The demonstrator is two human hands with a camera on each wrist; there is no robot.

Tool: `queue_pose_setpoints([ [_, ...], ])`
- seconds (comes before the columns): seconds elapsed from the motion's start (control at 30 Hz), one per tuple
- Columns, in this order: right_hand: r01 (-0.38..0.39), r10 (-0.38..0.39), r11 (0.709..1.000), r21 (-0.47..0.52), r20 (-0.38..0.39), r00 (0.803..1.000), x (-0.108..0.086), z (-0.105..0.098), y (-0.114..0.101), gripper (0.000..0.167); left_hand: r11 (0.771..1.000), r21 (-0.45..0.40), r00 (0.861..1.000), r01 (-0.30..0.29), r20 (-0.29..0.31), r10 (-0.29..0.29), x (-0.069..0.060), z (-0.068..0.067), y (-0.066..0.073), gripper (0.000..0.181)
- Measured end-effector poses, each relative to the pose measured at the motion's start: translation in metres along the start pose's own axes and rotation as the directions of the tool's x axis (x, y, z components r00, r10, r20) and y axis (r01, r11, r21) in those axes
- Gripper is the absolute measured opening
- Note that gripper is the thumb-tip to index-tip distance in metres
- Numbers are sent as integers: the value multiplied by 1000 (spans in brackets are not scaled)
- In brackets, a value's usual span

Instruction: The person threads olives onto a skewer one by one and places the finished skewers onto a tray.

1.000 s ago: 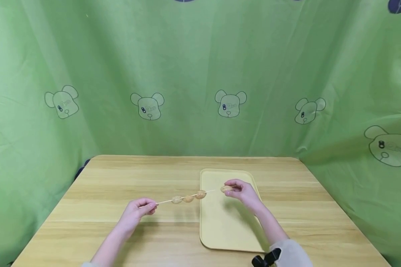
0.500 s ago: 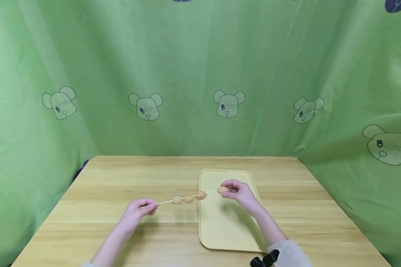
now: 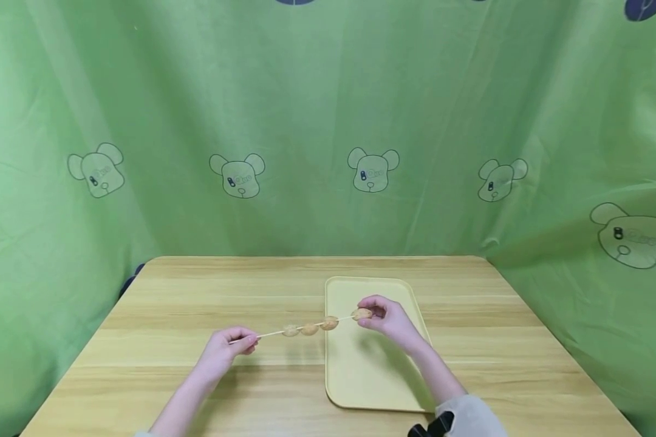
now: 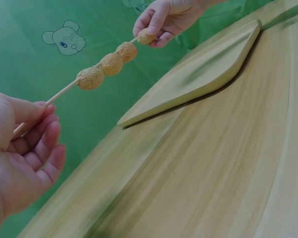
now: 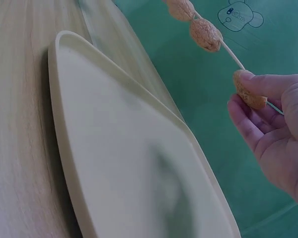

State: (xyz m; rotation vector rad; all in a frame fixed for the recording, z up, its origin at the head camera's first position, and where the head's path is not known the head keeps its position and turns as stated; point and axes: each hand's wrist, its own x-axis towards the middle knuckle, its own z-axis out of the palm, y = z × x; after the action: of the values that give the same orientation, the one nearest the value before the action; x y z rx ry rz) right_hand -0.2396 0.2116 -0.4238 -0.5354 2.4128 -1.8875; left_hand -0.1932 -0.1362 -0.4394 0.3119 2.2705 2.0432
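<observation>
My left hand (image 3: 224, 349) pinches a thin wooden skewer (image 3: 270, 334) near its left end, between thumb and fingers. Three wrinkled golden-brown food balls (image 4: 111, 64) sit along its middle, close together. Toward the skewer's right end, a similar wrinkled ball (image 5: 248, 91) is pinched between the thumb and fingers of my right hand (image 3: 390, 321). The skewer enters one side of this ball, and a thin end shows beyond it in the right wrist view. A stretch of bare stick separates it from the other three. Both hands hold the skewer above the table.
A pale yellow rectangular tray (image 3: 369, 370) with a low rim lies on the wooden table (image 3: 197, 291), under my right hand. Behind the table hangs a green curtain (image 3: 306, 212) with bear outlines. A black strap piece (image 3: 437, 425) is at my right sleeve.
My right hand has moved slightly left with its ball, from just off the skewer's tip onto the skewer. The left hand has stayed nearly still.
</observation>
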Motion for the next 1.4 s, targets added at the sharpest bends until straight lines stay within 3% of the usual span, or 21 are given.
queue_pose_setpoints([
  [0.2,-3,4,999,46,-21,1000,0,5,-1,35,1000,0,1000,9,-21,-9,1,1,0,25],
  [0.4,41,-39,996,84,-26,999,0,7,1,32,1000,-2,999,21,-26,-21,1,0,-1,25],
  [0.8,105,-103,990,94,-27,994,-1,8,3,31,1000,-23,1000,15,-10,-16,-1,5,-1,24],
  [1.4,138,-135,984,111,-36,990,-1,14,2,29,999,-16,998,31,-48,-31,2,13,-1,19],
])
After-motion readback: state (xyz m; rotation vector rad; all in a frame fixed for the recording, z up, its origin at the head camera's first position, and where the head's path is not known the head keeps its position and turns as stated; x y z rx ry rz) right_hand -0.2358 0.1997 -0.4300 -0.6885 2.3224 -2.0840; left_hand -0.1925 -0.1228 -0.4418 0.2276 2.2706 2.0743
